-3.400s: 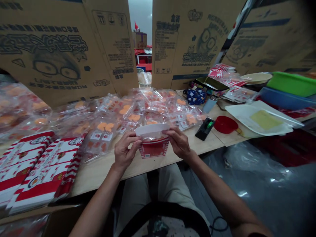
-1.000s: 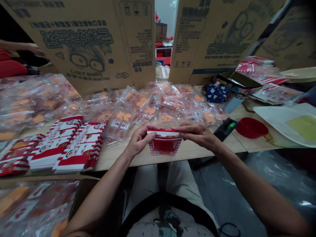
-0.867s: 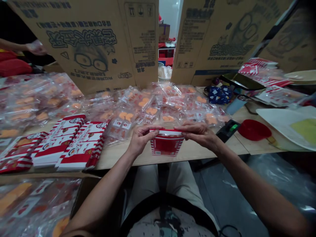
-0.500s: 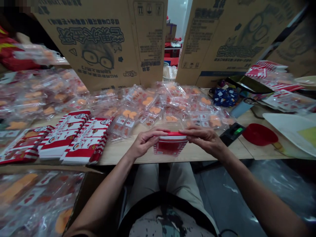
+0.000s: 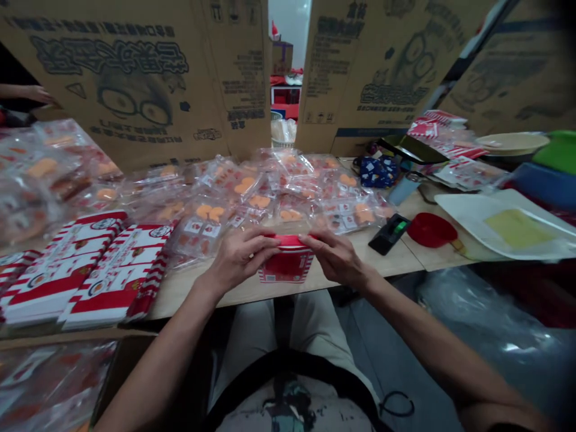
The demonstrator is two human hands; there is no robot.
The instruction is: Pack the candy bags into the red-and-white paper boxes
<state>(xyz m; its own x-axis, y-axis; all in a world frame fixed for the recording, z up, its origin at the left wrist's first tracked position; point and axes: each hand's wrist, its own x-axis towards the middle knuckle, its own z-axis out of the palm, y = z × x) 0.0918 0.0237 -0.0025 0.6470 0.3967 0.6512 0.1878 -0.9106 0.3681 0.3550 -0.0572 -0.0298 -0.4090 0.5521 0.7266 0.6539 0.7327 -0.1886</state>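
A small red and white striped paper box [image 5: 286, 267] stands at the near edge of the wooden table [image 5: 252, 288]. My left hand [image 5: 240, 254] grips its left top edge, with fingers curled over the folded red flap. My right hand [image 5: 335, 257] presses on the right top edge, fingers closed on it. Behind the box lies a heap of clear plastic packets [image 5: 252, 198] with orange pieces inside.
Flat stacks of red and white striped cartons [image 5: 85, 270] lie at the left. A black tape dispenser [image 5: 389, 233], a red scoop [image 5: 431, 230] and a white tray [image 5: 499, 225] are to the right. Tall cardboard boxes [image 5: 135, 78] wall the back. Another person's hand [image 5: 38, 94] shows far left.
The box's clear top has been folded down and its red flap shut. Both hands moved lower and closer together on the top edge. The view shifted a little.
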